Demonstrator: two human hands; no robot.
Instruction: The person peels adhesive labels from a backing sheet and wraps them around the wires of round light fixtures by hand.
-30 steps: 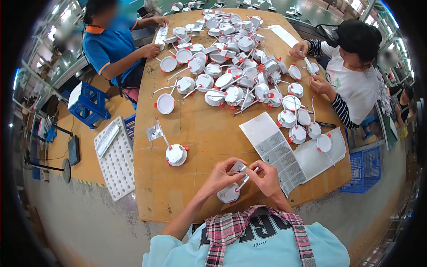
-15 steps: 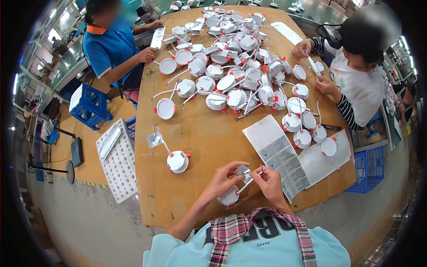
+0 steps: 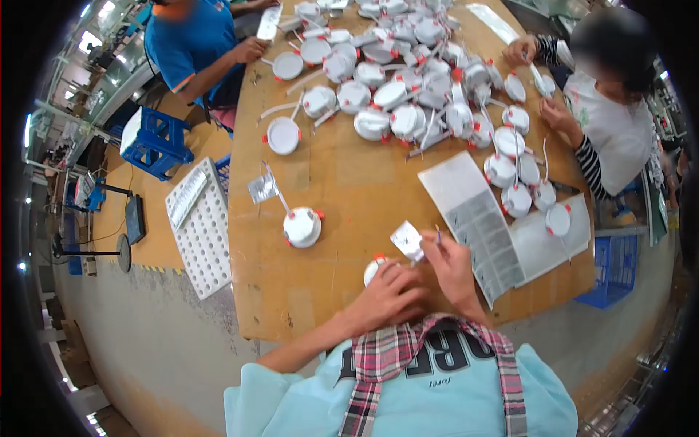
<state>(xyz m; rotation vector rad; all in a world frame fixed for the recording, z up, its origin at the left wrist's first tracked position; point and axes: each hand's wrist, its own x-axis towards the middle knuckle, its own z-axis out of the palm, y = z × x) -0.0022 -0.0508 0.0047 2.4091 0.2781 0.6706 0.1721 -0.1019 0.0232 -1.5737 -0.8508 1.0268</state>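
A small round white downlight (image 3: 373, 270) with red clips lies on the table close to my body, partly hidden by my left hand (image 3: 393, 293), whose fingers curl over it. Its cable passes toward my right hand (image 3: 451, 266), which pinches the wire end between thumb and fingers. A shiny silver label (image 3: 407, 240) stands out flat from the cable, just left of my right fingertips. Farther left another downlight (image 3: 302, 227) rests on the table, with a similar silver label (image 3: 263, 189) on its upright-pointing cable.
A big pile of downlights (image 3: 393, 95) covers the far table. Printed label sheets (image 3: 480, 226) lie at right, with several downlights around them. Two co-workers (image 3: 191, 54) (image 3: 611, 138) handle strips and lights. A blue stool (image 3: 154, 142) and perforated white tray (image 3: 200, 233) stand left.
My left hand has left the silver label and moved down over the downlight. My right hand still pinches the wire end. The head view has tilted, so the table sits higher.
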